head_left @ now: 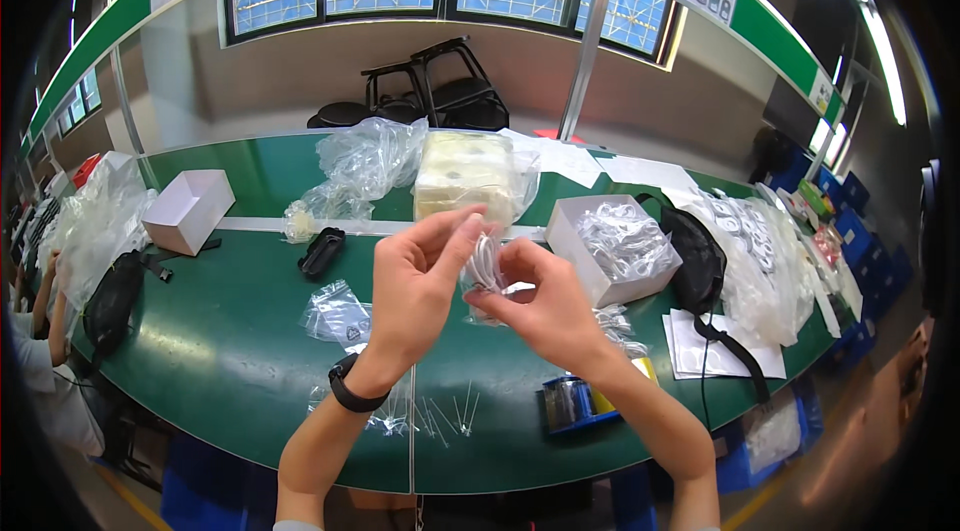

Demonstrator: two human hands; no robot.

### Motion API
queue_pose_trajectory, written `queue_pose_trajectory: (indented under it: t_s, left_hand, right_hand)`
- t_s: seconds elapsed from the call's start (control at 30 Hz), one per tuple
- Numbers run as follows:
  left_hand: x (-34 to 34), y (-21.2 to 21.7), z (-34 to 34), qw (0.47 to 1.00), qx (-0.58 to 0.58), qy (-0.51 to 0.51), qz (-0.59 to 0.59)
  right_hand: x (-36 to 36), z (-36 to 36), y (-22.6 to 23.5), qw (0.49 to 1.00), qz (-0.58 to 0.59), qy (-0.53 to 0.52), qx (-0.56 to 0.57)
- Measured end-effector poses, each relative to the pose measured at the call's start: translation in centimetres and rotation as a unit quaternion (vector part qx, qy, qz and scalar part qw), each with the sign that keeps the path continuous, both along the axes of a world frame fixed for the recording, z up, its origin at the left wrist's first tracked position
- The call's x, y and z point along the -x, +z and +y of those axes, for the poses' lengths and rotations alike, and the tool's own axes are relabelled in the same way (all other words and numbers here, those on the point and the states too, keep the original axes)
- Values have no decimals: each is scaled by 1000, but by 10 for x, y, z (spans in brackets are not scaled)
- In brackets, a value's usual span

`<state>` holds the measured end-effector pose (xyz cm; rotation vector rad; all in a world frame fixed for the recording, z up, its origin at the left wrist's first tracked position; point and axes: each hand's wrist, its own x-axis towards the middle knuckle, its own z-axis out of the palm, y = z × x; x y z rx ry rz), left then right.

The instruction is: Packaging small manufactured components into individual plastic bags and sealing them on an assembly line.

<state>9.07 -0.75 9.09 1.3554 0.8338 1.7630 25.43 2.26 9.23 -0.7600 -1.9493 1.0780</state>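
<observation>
Above the middle of the green table I hold a coiled white cable (485, 264) in a small clear plastic bag. My left hand (418, 276) pinches the bag's upper edge between thumb and fingers. From the other side my right hand (548, 303) grips the coil and bag, thumb and index finger closed on it. Several flat clear zip bags (336, 313) lie left of my left wrist, which wears a black band. Behind my right hand stands a white box (625, 249) filled with bagged white cables.
An empty white box (188, 211) and a small black case (322, 251) are at left. Thin wire-like pieces (450, 419) lie near the front edge, beside a blue holder (575, 403). Black pouches (695, 256) and plastic-wrapped stacks (462, 171) stand farther back. Another person sits far left.
</observation>
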Motion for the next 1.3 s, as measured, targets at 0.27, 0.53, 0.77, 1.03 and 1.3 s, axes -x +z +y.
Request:
queue_pose_trajectory:
  t_s: [0.27, 0.53, 0.77, 1.03, 1.3]
  left_hand:
    - [8, 4, -4, 996, -25, 82, 13]
    - [10, 4, -12, 986, 20, 45, 162]
    - [2, 0, -10, 989, 25, -58, 137]
    - [-6, -7, -9, 971, 36, 56, 231]
    - [-19, -6, -11, 968, 51, 59, 238]
  right_hand:
    - [15, -18, 3, 962, 60, -162, -210]
    - [11, -20, 32, 835, -79, -183, -512]
    - [-8, -15, 34, 825, -100, -177, -527]
    - [-18, -25, 27, 904, -162, -191, -346]
    - [-17, -13, 0, 879, -142, -290, -352]
